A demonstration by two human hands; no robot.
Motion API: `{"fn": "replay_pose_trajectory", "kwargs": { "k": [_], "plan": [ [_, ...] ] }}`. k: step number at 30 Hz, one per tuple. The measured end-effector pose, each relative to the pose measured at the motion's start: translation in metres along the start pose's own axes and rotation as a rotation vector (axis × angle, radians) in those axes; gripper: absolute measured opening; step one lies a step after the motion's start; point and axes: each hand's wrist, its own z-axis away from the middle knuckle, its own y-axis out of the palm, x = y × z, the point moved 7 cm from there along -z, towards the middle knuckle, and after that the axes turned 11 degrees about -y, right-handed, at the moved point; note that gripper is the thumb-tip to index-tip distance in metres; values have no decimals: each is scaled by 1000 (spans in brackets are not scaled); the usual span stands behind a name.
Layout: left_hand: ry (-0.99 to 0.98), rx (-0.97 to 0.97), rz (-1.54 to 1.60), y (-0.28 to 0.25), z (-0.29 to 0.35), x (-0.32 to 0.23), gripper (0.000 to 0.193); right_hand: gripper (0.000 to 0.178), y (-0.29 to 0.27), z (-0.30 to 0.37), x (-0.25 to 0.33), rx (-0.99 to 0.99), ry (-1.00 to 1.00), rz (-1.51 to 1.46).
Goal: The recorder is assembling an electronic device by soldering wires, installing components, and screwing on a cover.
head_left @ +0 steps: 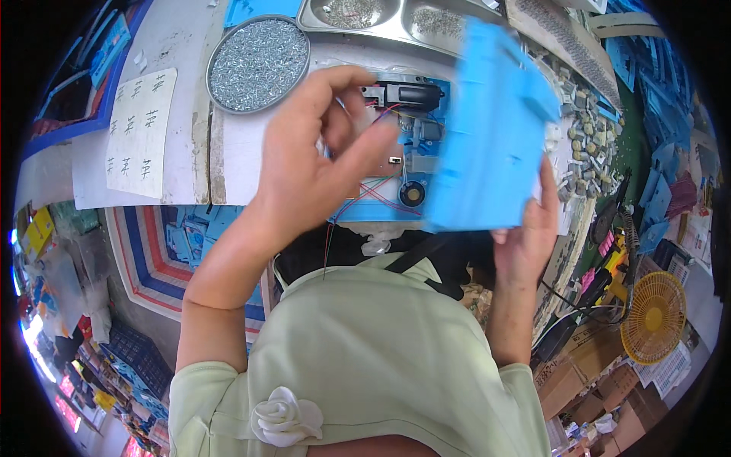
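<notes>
A light-blue plastic housing panel [487, 137] is held up by my right hand [533, 221], whose fingers wrap its lower right edge. The panel is tilted and a little blurred. Just left of it my left hand [316, 145] hovers with curled fingers, thumb and forefinger apart, and nothing visible between them. Beneath the two hands lies a blue housing [373, 212] fitted with parts. These include a black motor-like cylinder [413, 95], a small switch [394, 160], a round black speaker-like disc [412, 193] and thin red and blue wires [381, 199]. My left hand and the panel hide parts of this assembly.
A round dish of small screws [259, 65] stands at the back left, beside a steel tray [320, 23] of small metal parts. Many small motor-like parts [590, 145] lie at the right. A handwritten sheet [142, 133] lies left; a yellow fan [652, 317] stands lower right.
</notes>
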Motion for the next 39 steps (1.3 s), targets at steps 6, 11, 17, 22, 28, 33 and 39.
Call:
{"fn": "replay_pose_trajectory", "kwargs": {
  "k": [6,11,17,22,28,33,39],
  "plan": [
    [-257,102,93,15,25,12,76,64,37,2,-16,333,-60,659],
    [-131,98,-320,7,27,9,77,62,47,2,-13,444,-120,912],
    [-62,83,-276,10,27,15,71,60,40,4,-17,461,-37,891],
    [-125,67,-277,0,34,22,71,57,54,-7,-16,647,-255,961],
    [-223,24,-313,-1,50,23,70,55,63,-12,-15,779,-383,1081],
    [-317,29,-252,-1,58,47,66,63,76,0,-12,826,-424,1324],
    [-371,123,-84,-3,53,53,72,70,93,5,-7,964,-416,1557]
  ]
}}
